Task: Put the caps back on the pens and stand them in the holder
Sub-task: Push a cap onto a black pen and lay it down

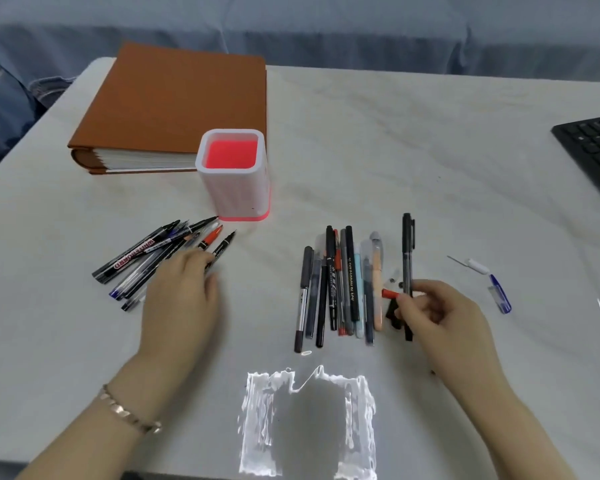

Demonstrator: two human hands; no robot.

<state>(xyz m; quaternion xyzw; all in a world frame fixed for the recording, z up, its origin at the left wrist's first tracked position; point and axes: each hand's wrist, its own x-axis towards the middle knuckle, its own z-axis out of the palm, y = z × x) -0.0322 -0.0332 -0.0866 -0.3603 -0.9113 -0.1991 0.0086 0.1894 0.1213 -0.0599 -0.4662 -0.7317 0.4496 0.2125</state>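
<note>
Between thumb and fingers of the right hand a small red cap is pinched, just right of capped pens, while uncapped pens are touched by the loosely spread left hand, holder beyond it.

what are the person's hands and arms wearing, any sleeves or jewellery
Both forearms are bare, with no sleeves in view. The left hand has a rose-gold coloured metal link bracelet around its wrist. The right hand shows no bracelet, watch or ring. No gloves on either hand.
</note>
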